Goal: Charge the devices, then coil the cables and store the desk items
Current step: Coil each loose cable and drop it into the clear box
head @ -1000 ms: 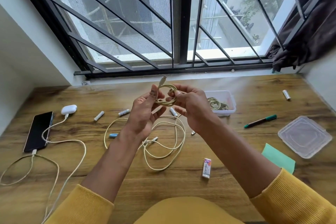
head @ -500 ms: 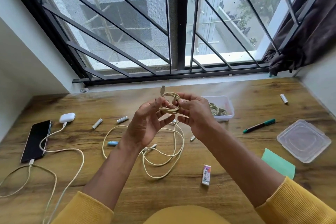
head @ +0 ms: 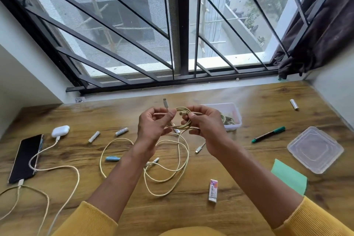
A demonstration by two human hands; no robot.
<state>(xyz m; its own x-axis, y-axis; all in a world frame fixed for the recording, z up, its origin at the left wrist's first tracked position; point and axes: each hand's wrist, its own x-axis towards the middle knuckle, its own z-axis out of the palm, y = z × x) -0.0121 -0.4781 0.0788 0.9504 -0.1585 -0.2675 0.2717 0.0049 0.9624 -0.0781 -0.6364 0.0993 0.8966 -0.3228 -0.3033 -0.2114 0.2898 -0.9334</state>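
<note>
Far left on your desk (head: 249, 92), the phone (head: 25, 158) and the white earbud case (head: 60, 131) each lie plugged into a cable. At centre, raised above the wood, your left hand (head: 153, 124) pinches the cream cable (head: 183, 119) just below its upright plug, while your right hand (head: 206, 122) grips the small coil. Loose loops (head: 164, 168) lie beneath; a clear box (head: 232, 115) sits right, its lid (head: 315, 149) farther right

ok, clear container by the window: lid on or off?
Off. The container is open-topped with a coiled cable inside; its lid lies apart on the desk.
</note>
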